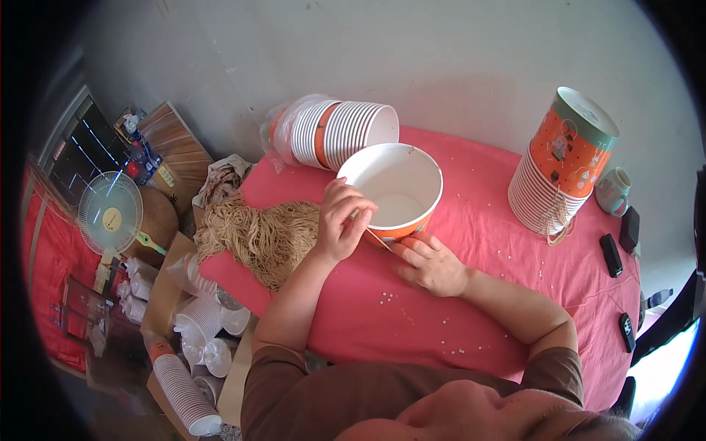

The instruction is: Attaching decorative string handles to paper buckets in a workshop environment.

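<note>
A white-lined paper bucket point(401, 187) with an orange outside lies tilted on the pink tablecloth point(456, 316), its mouth facing me. My left hand point(342, 220) rests on its near-left rim, fingers curled around a thin tan string. My right hand point(430, 264) presses against the orange wall at the bottom of the bucket. A heap of tan string point(257, 235) lies just left of my left hand.
A sleeve of nested buckets point(342, 132) lies behind. An upright stack of orange buckets point(562, 169) stands at the right, with a mug point(614, 189) and black remotes point(612, 253) beyond. Small white bits dot the cloth. A fan point(110, 213) and stacks of cups point(187, 389) sit left.
</note>
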Demonstrator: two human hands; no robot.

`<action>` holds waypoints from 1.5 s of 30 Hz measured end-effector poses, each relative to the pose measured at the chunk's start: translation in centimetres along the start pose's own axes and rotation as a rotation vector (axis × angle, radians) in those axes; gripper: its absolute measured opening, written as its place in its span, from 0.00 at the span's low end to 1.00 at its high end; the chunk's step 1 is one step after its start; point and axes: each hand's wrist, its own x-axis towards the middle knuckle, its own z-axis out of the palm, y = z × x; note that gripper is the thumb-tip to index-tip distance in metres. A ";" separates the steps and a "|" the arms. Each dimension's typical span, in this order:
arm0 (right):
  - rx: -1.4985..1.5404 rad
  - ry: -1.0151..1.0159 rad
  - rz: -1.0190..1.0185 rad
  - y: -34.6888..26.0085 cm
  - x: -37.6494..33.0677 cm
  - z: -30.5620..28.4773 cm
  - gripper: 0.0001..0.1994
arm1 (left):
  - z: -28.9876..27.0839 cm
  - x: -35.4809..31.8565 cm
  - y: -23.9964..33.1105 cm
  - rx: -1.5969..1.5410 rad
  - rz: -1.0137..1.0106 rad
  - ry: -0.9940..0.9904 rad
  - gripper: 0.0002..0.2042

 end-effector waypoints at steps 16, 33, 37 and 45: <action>0.012 0.003 -0.001 -0.2 0.3 -0.2 0.14 | 3.3 -3.1 -4.0 -0.896 -0.818 0.250 0.33; 0.018 -0.012 0.033 -0.5 -0.2 0.5 0.12 | 2.7 -2.7 -3.6 -0.812 -0.797 0.185 0.34; 0.040 -0.002 0.041 -0.4 -0.1 0.5 0.12 | 1.9 -1.6 -2.4 -0.652 -0.602 0.272 0.26; 0.054 0.027 0.020 -0.3 0.4 -0.2 0.13 | -2.3 0.8 0.5 0.037 0.039 0.093 0.05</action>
